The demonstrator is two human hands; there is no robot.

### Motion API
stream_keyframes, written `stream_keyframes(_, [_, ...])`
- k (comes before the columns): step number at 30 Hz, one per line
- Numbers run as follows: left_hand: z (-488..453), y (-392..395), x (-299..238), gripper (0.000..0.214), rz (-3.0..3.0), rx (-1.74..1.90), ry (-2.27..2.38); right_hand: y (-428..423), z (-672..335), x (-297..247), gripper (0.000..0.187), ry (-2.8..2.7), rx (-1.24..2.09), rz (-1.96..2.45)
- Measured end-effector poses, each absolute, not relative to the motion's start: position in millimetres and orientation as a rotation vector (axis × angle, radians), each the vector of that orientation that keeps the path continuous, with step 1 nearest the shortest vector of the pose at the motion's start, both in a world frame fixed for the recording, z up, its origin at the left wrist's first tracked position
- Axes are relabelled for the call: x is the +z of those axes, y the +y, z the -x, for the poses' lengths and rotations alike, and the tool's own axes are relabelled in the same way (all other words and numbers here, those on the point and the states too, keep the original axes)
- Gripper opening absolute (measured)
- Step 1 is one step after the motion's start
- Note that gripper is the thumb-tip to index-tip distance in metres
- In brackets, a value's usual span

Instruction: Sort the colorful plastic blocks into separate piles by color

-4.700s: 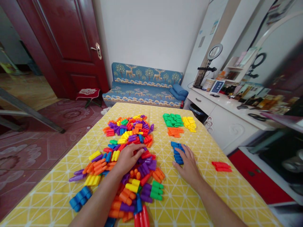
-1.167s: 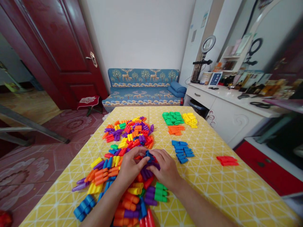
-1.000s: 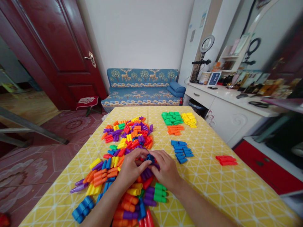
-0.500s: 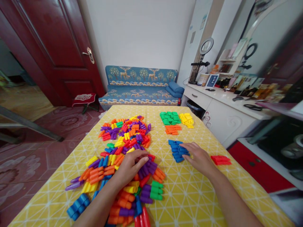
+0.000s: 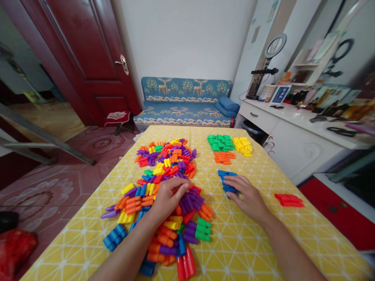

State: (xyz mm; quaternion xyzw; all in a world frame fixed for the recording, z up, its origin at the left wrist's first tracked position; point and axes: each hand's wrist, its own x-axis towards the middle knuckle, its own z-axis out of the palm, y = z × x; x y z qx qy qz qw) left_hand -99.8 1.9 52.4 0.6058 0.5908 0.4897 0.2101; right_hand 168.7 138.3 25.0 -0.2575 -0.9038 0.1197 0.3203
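My left hand (image 5: 170, 197) is over the mixed pile of coloured plastic building blocks (image 5: 175, 162). Its fingers are curled and the thumb is close to the index finger; whatever they hold is hidden. Purple blocks (image 5: 190, 200) and a red block lie right beside the fingertips. My right hand (image 5: 247, 195) is spread low over a small group of blue blocks (image 5: 225, 174), its fingers stretched out and covering part of them. I cannot see anything gripped in it. A short row of red blocks (image 5: 289, 200) lies to the right of this hand.
Green blocks (image 5: 220, 143), yellow blocks (image 5: 243, 146) and orange blocks (image 5: 224, 157) lie in separate groups at the far right of the yellow-clothed table (image 5: 246, 249). Beyond the table stands a blue sofa (image 5: 184, 105). A white dresser (image 5: 304, 132) is on the right.
The camera view has turned, so the whole scene sits further right. My right hand now covers more of the blue blocks. The left hand stays over the pile, its thumb nearer the fingers.
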Motion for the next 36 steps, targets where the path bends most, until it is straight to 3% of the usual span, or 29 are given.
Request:
stream_keyframes(5, [130, -5, 68, 0.031, -1.485, 1.505, 1.790, 97, -121, 20, 0.035, -2.436, 0.546, 0.649])
stream_keyframes(10, [164, -16, 69, 0.044, -1.754, 1.006, 1.746, 76, -96, 18, 0.060, -2.512, 0.694, 0.808])
stream_keyframes(13, [167, -17, 61, 0.057, -1.939, 0.851, 1.684, 74, -79, 16, 0.063, -2.406, 0.835, 0.887])
stream_keyframes(19, [154, -5, 48, 0.042, -1.998, 0.940, 1.895, 75, -37, 7, 0.063, -2.075, 1.053, 0.826])
stream_keyframes(22, [154, 0, 46, 0.031, -1.937, 1.063, 2.047, 75, -32, 4, 0.055, -1.987, 1.159, 0.692])
stream_keyframes(25, [161, -2, 47, 0.036, -1.819, 1.149, 2.294, 77, -36, 3, 0.036, -1.957, 1.192, 0.616])
stream_keyframes(28, [176, -7, 47, 0.043, -1.698, 1.002, 2.667, 82, -39, 3, 0.023, -1.895, 1.159, 0.614])
stream_keyframes(32, [198, -11, 40, 0.045, -1.400, 0.649, 2.815, 87, -37, 2, 0.026, -1.848, 1.150, 0.675])
stream_keyframes(36, [209, -7, 32, 0.048, -1.385, 0.666, 2.621, 87, -34, 3, 0.027, -1.891, 1.127, 0.676])
